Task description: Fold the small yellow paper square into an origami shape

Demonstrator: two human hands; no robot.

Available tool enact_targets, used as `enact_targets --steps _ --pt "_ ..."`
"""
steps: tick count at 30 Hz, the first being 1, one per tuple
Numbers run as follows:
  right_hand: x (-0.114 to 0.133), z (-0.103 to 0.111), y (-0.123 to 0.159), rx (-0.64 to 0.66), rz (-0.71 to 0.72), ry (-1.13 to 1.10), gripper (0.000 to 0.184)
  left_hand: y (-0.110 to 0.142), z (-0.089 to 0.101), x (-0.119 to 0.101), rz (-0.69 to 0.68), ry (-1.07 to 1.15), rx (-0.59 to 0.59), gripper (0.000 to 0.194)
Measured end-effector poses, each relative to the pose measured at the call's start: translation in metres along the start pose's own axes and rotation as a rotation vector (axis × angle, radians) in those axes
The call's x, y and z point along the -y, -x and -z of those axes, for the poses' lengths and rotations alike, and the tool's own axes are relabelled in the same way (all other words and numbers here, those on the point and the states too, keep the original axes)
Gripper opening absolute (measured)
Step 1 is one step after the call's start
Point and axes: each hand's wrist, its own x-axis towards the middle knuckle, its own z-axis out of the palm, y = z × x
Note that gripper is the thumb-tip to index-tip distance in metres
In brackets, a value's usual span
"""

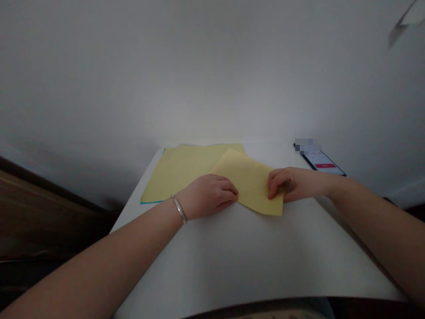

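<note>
A small yellow sheet of paper (250, 177) lies at an angle over the right part of a larger yellow sheet (186, 166). My left hand (212, 195), a silver bangle at its wrist, is closed with its fingers together on the near left edge of the small sheet; its thumb is hidden. At the right end, my right hand (285, 184) pinches that same sheet between curled fingers and thumb. The paper's near right corner sticks out below those fingers. A thin blue edge (151, 202) shows beneath the larger sheet.
Both sheets are on a white table (229, 261) set against a pale wall (206, 79). A phone (320, 159) with a lit screen lies at the back right, beyond my right wrist. Brown wooden furniture (40, 212) stands to the left.
</note>
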Motion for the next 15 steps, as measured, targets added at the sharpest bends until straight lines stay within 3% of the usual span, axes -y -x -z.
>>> enact_targets --steps 7,12,15 --pt "0.005 0.0 0.0 0.048 0.01 0.08 0.017 0.0 0.001 -0.001 0.016 0.006 0.001 0.021" --pt "0.014 -0.005 -0.006 -0.204 0.1 0.28 0.012 -0.001 0.007 -0.003 0.049 -0.065 0.013 0.02" --pt "0.013 -0.011 -0.01 -0.275 0.152 0.293 0.014 0.003 0.004 -0.002 0.045 -0.061 -0.018 0.021"
